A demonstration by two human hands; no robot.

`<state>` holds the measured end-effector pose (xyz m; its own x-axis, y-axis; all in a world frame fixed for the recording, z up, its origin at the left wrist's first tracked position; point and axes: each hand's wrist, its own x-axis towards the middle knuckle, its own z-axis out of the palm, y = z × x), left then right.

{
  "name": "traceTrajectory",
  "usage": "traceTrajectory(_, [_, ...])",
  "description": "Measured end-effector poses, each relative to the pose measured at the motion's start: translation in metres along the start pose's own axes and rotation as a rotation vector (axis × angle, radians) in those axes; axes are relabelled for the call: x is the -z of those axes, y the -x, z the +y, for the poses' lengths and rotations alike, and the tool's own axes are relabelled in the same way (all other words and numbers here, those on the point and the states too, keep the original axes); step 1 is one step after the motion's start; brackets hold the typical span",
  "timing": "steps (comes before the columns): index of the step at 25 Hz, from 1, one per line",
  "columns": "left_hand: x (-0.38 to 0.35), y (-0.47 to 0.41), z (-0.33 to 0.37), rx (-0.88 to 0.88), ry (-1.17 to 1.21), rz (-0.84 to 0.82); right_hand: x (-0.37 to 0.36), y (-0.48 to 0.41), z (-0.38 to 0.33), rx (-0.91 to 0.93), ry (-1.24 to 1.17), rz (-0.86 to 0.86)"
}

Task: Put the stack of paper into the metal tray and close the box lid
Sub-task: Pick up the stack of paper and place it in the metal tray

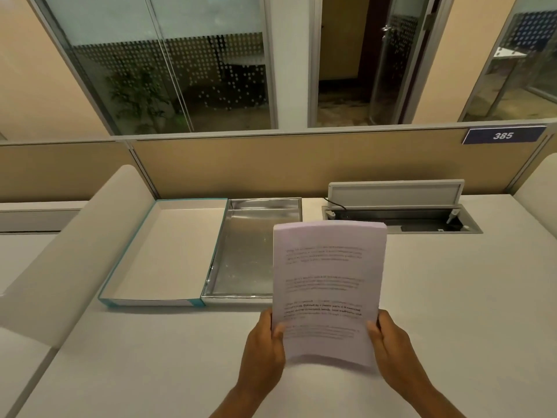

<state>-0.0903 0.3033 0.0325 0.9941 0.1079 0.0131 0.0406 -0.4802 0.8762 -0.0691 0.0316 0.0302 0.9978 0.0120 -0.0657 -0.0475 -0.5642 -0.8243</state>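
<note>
White printed sheets fill the space between my hands: I have the stack of paper [328, 292] lifted off the desk [452, 297], my left hand [265, 342] pinching its lower left edge and my right hand [388, 339] pinching its lower right edge, thumbs on the face, the other fingers hidden behind. Both hands are closed around the stack and hold nothing else. Its long axis runs away from me, top edge pointing toward the partition, and the sheets bow a little across their width. The metal tray [241, 251] sits ahead of my left hand and slightly to that side, its right part hidden behind the raised pages; its long axis seems to run the same way as the stack's. Touching its far-left side lies the open box lid [168, 251], teal-edged, hollow side up. I judge I am in the carrying step, paper not yet in. Next I need to shift left and forward, level the stack, square it to the tray walls and lower it flat, then swing the lid over.
</note>
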Motion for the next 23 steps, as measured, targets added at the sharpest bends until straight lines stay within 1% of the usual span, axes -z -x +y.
traceTrajectory(3, [0.036, -0.029, 0.001, -0.003, -0.028, 0.033, -0.013, -0.028, -0.029, -0.001, -0.030, -0.062])
traceTrajectory(5, [0.077, -0.070, -0.015, 0.018, -0.075, 0.029, -0.047, -0.070, -0.056, -0.012, -0.035, -0.082])
traceTrajectory(8, [0.107, -0.111, -0.022, 0.100, -0.161, -0.004, -0.068, -0.108, -0.084, -0.097, -0.051, -0.166])
traceTrajectory(12, [0.121, -0.162, -0.021, 0.248, -0.219, -0.068, -0.078, -0.152, -0.108, -0.222, -0.075, -0.263])
traceTrajectory(16, [0.125, -0.210, -0.042, 0.411, -0.155, -0.075, -0.114, -0.204, -0.123, -0.313, -0.012, -0.237])
traceTrajectory(20, [0.124, -0.238, -0.060, 0.473, -0.101, -0.075, -0.136, -0.234, -0.120, -0.397, -0.005, -0.211])
traceTrajectory(23, [0.117, -0.243, -0.069, 0.502, -0.081, -0.084, -0.143, -0.242, -0.120, -0.421, 0.040, -0.207])
